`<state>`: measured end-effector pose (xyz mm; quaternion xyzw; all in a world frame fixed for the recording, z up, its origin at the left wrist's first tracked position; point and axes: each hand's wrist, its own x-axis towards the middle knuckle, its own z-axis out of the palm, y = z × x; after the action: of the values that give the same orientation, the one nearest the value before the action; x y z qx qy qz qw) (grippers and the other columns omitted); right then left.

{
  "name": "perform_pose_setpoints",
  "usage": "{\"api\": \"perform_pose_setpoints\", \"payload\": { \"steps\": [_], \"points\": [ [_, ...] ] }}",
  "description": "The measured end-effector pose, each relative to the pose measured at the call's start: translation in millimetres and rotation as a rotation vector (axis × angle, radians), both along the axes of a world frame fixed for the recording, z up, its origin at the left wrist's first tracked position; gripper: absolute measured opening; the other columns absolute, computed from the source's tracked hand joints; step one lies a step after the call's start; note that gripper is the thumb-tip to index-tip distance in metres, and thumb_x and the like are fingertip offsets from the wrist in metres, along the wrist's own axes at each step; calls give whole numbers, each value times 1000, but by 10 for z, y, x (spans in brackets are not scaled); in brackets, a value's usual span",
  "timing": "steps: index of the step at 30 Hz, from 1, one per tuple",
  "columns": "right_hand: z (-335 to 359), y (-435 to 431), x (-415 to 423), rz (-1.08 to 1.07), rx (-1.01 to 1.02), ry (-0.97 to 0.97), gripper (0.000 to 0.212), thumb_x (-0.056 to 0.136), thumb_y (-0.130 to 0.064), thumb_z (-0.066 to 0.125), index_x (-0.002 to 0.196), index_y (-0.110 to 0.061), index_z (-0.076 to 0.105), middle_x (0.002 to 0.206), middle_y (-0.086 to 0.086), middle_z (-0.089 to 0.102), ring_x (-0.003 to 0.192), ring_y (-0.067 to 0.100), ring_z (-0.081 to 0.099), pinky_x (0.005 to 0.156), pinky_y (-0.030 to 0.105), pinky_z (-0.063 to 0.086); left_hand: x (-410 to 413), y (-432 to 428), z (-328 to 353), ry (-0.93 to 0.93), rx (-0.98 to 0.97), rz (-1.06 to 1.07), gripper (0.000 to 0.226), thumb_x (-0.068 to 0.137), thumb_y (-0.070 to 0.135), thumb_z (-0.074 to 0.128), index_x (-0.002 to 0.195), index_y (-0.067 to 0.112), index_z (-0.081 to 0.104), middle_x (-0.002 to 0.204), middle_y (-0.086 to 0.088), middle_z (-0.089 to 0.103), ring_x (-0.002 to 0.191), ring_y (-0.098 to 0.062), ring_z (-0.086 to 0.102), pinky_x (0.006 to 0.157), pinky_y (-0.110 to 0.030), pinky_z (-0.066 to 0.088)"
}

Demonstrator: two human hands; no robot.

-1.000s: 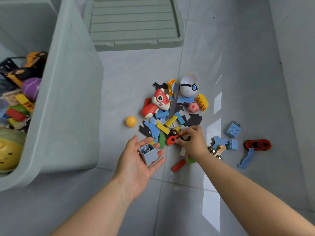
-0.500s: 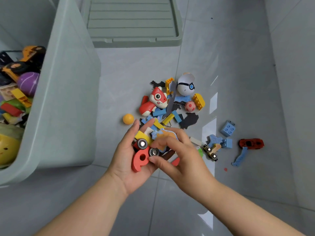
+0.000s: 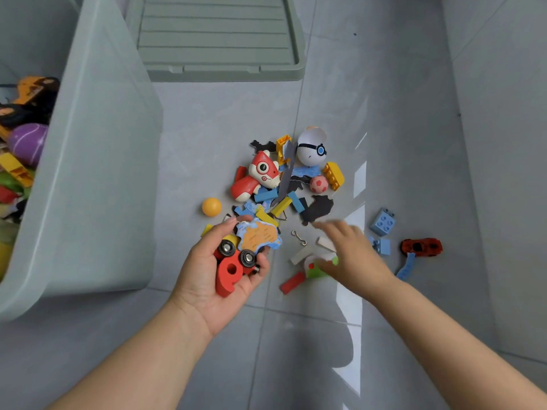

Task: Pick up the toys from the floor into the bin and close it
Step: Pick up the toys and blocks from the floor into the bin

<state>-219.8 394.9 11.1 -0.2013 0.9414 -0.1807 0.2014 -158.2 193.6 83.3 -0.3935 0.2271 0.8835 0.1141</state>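
My left hand (image 3: 219, 273), low in the centre of the frame, lies palm up, fingers curled round a handful: a red foam piece (image 3: 226, 276), a wheeled toy (image 3: 227, 248) and a blue-and-orange puzzle piece (image 3: 260, 238). My right hand (image 3: 352, 255), blurred, hangs open with fingers spread over white and green bits (image 3: 302, 254) just right of centre. Beyond them the toy pile (image 3: 281, 187) lies on the floor (image 3: 384, 84), a red car (image 3: 421, 247) off to the right. The bin (image 3: 97, 173) fills the left side, uncovered; its lid (image 3: 216, 37) lies at top centre.

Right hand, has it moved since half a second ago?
Yes. The right hand has left the toys in the left hand and swung right, toward the red car.
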Motion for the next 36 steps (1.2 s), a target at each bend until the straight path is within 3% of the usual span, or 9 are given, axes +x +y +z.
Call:
{"api": "perform_pose_setpoints", "payload": {
  "steps": [2,6,10,16,20,24,27,30,36],
  "points": [
    [-411,130,27,122,266,-79,77,85,-41,60,146,-31,13,152,-2,23,135,23,26,111,37,23,2,-3,-26,-41,-28,13,17,65,25,65,76,13,69,84,-12,67,74,-23,56,53,-22,50],
    [-826,82,105,311,318,-2,76,87,-59,39,145,-39,-4,157,0,4,141,31,14,114,44,14,8,23,-61,-77,-51,26,15,75,25,63,83,13,66,86,-11,67,73,-21,57,57,-23,51],
    [-964,-14,165,434,346,194,80,74,-81,14,140,-38,31,140,3,46,112,32,55,87,44,48,22,30,-70,-92,-67,14,15,80,25,61,83,12,67,88,-13,67,73,-23,58,59,-24,51],
    [-1142,-84,360,352,153,353,40,86,-58,31,109,-31,47,99,3,61,73,25,60,61,31,48,28,-40,-74,-108,-93,52,14,79,24,61,77,11,68,82,-11,69,74,-23,58,59,-25,52],
    [-1197,-71,302,349,104,434,42,95,-53,18,106,-24,47,89,4,63,64,23,58,55,28,49,59,-68,-72,-112,-112,36,15,75,24,64,72,11,71,80,-12,69,72,-22,59,60,-25,52],
    [-1112,-43,282,116,10,253,52,92,-61,15,108,-24,48,90,6,60,71,26,60,57,32,51,59,-116,-56,-99,-115,50,15,65,24,65,73,12,69,81,-10,69,70,-21,60,59,-25,51],
    [-892,-98,298,-173,-233,40,53,85,-66,30,118,-28,48,110,4,54,97,24,55,80,35,49,70,-120,-54,-92,-121,54,13,74,23,64,73,12,69,79,-10,70,69,-21,62,61,-27,52],
    [-389,-357,306,-424,-632,-93,30,83,-62,46,108,-45,43,98,-13,47,90,3,48,80,19,41,65,-130,-20,-79,-122,65,12,77,22,62,77,12,68,78,-9,71,64,-20,64,64,-27,53],
    [798,-1073,329,-166,-1082,-167,40,80,-64,49,108,-36,47,96,0,49,77,6,49,71,19,40,-40,-263,432,203,-301,94,14,78,28,57,82,17,63,76,-4,70,66,-16,67,63,-26,52]
  ]
}}
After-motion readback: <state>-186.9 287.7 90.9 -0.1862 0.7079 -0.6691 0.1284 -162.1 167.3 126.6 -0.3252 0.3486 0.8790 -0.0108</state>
